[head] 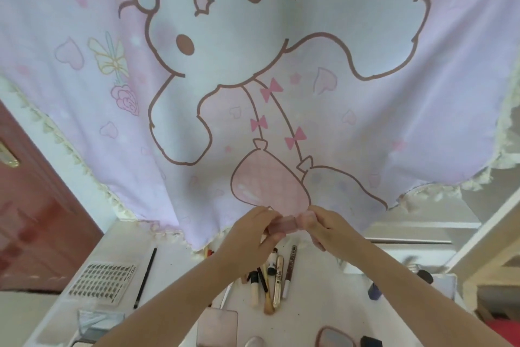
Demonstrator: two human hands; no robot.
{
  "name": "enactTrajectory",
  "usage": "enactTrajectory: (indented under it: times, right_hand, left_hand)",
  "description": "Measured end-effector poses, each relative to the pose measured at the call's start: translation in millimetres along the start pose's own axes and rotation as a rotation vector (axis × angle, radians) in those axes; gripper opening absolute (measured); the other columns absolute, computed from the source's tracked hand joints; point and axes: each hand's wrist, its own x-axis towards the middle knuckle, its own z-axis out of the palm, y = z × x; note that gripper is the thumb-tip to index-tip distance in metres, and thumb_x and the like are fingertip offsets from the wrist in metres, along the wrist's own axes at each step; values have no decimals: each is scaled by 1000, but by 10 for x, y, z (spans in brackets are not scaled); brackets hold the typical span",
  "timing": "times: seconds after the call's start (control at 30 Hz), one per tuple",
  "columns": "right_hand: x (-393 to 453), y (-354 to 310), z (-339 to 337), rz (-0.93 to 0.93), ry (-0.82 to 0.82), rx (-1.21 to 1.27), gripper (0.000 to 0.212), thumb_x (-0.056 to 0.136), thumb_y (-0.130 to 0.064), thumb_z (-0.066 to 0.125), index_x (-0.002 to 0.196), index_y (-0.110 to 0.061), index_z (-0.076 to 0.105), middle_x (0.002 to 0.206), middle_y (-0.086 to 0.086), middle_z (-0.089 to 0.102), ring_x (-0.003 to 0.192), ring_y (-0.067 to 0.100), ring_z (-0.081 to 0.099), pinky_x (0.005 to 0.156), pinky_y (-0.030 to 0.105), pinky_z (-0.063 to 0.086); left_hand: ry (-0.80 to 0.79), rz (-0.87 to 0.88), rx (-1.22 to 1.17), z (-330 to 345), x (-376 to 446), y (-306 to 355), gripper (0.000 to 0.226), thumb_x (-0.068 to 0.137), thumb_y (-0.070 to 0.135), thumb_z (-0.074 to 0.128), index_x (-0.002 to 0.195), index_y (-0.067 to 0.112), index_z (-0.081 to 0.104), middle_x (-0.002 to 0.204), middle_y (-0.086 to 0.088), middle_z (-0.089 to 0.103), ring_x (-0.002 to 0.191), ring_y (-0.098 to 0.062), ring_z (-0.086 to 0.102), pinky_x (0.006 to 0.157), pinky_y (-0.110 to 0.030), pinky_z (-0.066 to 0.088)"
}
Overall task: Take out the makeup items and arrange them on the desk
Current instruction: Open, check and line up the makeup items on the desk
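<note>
- Lower left of the frame: a sheet of false lashes (103, 282) lies on the white desk (315, 304), a thin black pencil (145, 277) just right of it.
- Centre: left hand (249, 237) and right hand (327, 227) both pinch a small pink makeup case (282, 225), held above the desk before the cartoon curtain (253, 79).
- Below the hands: brushes and tubes (271, 282) lie side by side.
- Lower right: a dark bottle (374, 291).

Soft, even daylight filled the head view, glowing through the pink cartoon curtain (253, 70) from behind, so its pale areas looked washed out. Shadows on the white desk (323, 304) were faint. Wide-angle distortion bowed the edges, strongest at 3 and 9 o'clock. The red door (33, 220) at 8 o'clock was smeared with motion blur, and the whole picture was slightly soft and grainy.
</note>
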Motion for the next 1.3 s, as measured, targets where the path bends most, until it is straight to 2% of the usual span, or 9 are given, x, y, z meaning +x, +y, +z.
enactTrajectory:
  times: [0.2, 0.3, 0.43, 0.6, 0.73, 0.93, 1.0, 1.17, 1.3]
  right_hand:
    - [-24, -12, 172, 183, 34, 356, 45, 98, -32, 31, 75, -5, 59, 29, -8, 32, 29, 2, 27, 34, 12, 24]
    - [-34, -29, 218, 103, 111, 252, 42, 98, -28, 30, 69, -16, 57, 29, -17, 44, 38, 1, 40, 46, 10, 29]
    - [-84, -8, 182, 14, 142, 176, 42, 99, -20, 30, 62, -19, 50, 34, -26, 48, 45, -14, 49, 51, 9, 35]
    - [-98, 44, 160, -172, 271, 61, 29, 81, -46, 24, 58, -31, 33, 53, 6, 48, 49, 7, 40, 51, 14, 33]
    - [-63, 34, 4, -237, 174, 44, 22, 84, -42, 33, 66, -32, 37, 53, -12, 39, 50, -2, 45, 50, 9, 34]
    - [-28, 32, -168, 38, -43, 240, 30, 96, -23, 40, 69, -20, 53, 51, -7, 57, 44, 9, 49, 44, 19, 37]
    - [-22, 45, -156, 13, -35, 230, 26, 94, -20, 45, 70, -21, 54, 52, -8, 58, 42, 3, 50, 44, 15, 40]
    - [-22, 151, -85, -154, 28, -34, 4, 88, -20, 57, 86, -20, 60, 69, -15, 57, 60, -9, 55, 59, 10, 47]
    - [-41, 187, -68, -227, 25, -14, 22, 85, -12, 60, 107, -14, 58, 88, -22, 51, 78, -9, 57, 68, 5, 48]
  left_hand:
    - [-38, 67, 67, 62, -50, 24, 34, 94, 23, 43, 121, 4, 51, 112, -7, 51, 85, -8, 40, 66, -4, 31]
    - [-106, 31, 156, 85, -58, 32, 38, 98, 34, 31, 122, 7, 46, 115, -4, 53, 87, -11, 45, 72, -9, 31]
    - [-186, 83, 268, 89, -39, 3, 48, 96, 46, 24, 116, 8, 46, 102, -2, 55, 80, -14, 48, 70, -17, 35]
    - [-187, -4, -72, 120, -2, 66, 23, 99, 30, 30, 95, 13, 46, 65, 13, 40, 57, -2, 38, 56, -11, 34]
    - [-137, 35, -93, 112, 56, 55, 47, 89, 49, 27, 102, 10, 50, 70, 17, 40, 61, 1, 39, 59, -10, 36]
    - [130, 247, 338, 129, 124, -76, 27, 84, 37, 41, 91, 14, 53, 74, 1, 58, 69, -7, 46, 63, -14, 38]
    - [178, 339, 449, 164, 129, -140, 25, 80, 39, 45, 84, 16, 56, 67, 1, 59, 62, -10, 50, 66, -21, 37]
    - [115, 397, 590, 83, 118, -97, 32, 48, 42, 84, 63, 17, 69, 52, 7, 57, 44, -7, 53, 41, -12, 38]
    - [128, 369, 582, 92, 96, -112, 34, 42, 40, 89, 61, 19, 70, 50, 9, 57, 43, -6, 53, 39, -10, 37]
